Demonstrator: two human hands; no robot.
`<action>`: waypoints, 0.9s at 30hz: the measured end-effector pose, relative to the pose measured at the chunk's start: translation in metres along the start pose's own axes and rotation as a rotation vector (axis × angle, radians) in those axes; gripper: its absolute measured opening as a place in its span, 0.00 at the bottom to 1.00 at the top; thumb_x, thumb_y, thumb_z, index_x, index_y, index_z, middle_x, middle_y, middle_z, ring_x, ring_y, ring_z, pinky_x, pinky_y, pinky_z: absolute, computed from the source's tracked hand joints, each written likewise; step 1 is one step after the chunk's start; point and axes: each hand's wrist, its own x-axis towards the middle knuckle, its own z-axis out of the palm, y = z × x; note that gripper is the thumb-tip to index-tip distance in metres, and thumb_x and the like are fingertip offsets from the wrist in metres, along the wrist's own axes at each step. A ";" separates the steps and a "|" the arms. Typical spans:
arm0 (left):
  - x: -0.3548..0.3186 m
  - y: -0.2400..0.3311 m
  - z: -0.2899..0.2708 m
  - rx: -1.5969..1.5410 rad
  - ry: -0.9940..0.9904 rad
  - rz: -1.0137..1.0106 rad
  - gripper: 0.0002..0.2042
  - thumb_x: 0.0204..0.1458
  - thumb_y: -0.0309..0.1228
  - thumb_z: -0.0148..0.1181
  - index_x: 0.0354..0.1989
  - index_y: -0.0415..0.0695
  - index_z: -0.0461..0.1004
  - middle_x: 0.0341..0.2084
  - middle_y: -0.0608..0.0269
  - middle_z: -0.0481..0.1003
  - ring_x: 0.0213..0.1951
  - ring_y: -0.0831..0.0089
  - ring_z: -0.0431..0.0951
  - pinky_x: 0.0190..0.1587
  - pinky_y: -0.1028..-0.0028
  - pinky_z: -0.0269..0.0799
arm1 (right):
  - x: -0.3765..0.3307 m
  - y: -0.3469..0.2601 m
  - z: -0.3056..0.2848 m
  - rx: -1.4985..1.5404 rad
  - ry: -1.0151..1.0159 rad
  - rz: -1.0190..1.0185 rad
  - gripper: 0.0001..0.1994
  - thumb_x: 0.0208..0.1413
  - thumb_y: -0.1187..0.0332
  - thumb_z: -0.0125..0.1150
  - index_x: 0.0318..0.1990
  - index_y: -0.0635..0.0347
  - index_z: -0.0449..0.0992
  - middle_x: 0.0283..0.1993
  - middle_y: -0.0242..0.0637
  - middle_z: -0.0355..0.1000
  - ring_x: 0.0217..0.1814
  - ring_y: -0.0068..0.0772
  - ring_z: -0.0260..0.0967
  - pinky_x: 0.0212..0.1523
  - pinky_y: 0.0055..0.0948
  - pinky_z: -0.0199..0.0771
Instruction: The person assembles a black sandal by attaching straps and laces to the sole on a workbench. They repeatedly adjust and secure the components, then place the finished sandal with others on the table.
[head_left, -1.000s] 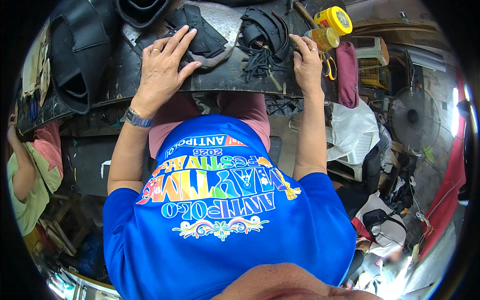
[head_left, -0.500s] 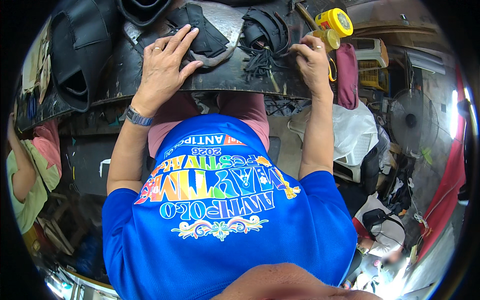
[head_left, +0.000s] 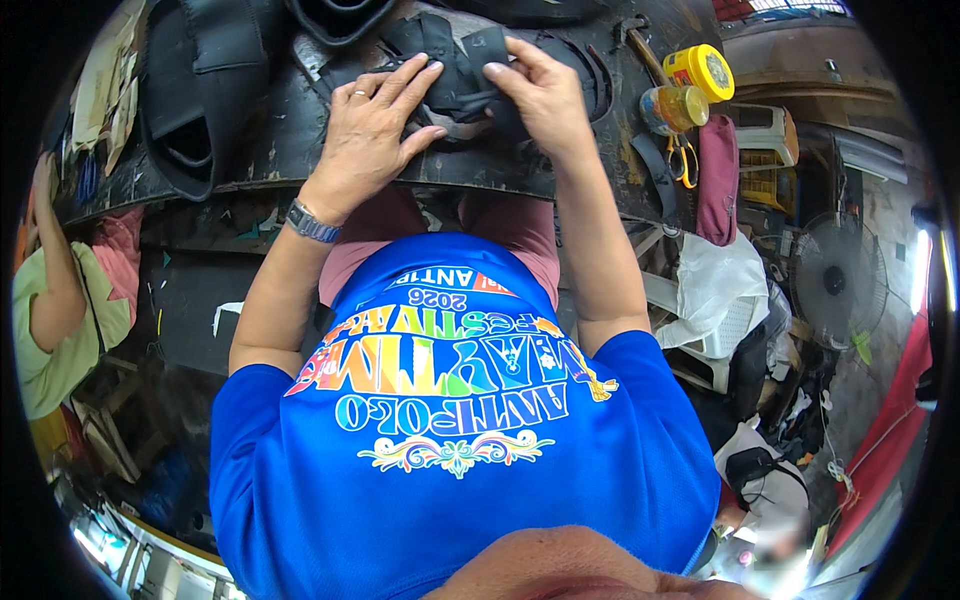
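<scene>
My left hand [head_left: 375,130] lies with its fingers stretched out on a loose pile of flat black leather-like pieces [head_left: 452,72]. Just to the right, my right hand [head_left: 545,95] pinches a flat black strip [head_left: 487,45] between thumb and fingers. That strip stands tilted over the pile, its lower part running down beside the palm. Under the pile is a grey slab, mostly covered. Behind my right hand, a coil of black straps [head_left: 598,75] is partly hidden.
On the dark table's right side are a hammer [head_left: 648,52], a yellow jar [head_left: 712,72], an amber jar [head_left: 688,107], orange-handled scissors [head_left: 684,165], a curved black strip [head_left: 654,168] and a maroon pouch [head_left: 717,190]. Large black leather-like items [head_left: 205,75] lie left. Another person's arm [head_left: 58,290] shows far left.
My right hand has moved left, from beside the jars to the pile, and now holds the black strip upright. My left hand stays on the pieces. The whole view has shifted slightly.
</scene>
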 end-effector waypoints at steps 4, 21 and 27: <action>0.000 0.001 0.000 -0.021 0.011 -0.010 0.35 0.57 0.49 0.64 0.74 0.56 0.64 0.71 0.68 0.65 0.60 0.63 0.70 0.64 0.60 0.60 | 0.010 0.012 0.008 -0.204 0.102 0.078 0.21 0.63 0.69 0.68 0.62 0.64 0.77 0.30 0.21 0.67 0.30 0.11 0.59 0.29 0.16 0.59; 0.000 0.004 -0.003 -0.059 0.002 -0.034 0.35 0.56 0.48 0.66 0.73 0.56 0.65 0.69 0.65 0.65 0.61 0.62 0.69 0.64 0.60 0.59 | -0.028 0.019 0.004 -0.133 -0.002 -0.012 0.26 0.56 0.85 0.58 0.63 0.62 0.76 0.59 0.35 0.75 0.52 0.21 0.71 0.56 0.24 0.72; -0.001 0.005 -0.005 -0.067 -0.022 -0.046 0.35 0.57 0.49 0.66 0.74 0.57 0.64 0.68 0.64 0.64 0.62 0.61 0.68 0.65 0.60 0.59 | -0.024 0.013 0.003 0.079 0.144 -0.106 0.20 0.57 0.85 0.59 0.56 0.66 0.80 0.53 0.33 0.78 0.47 0.19 0.72 0.52 0.21 0.71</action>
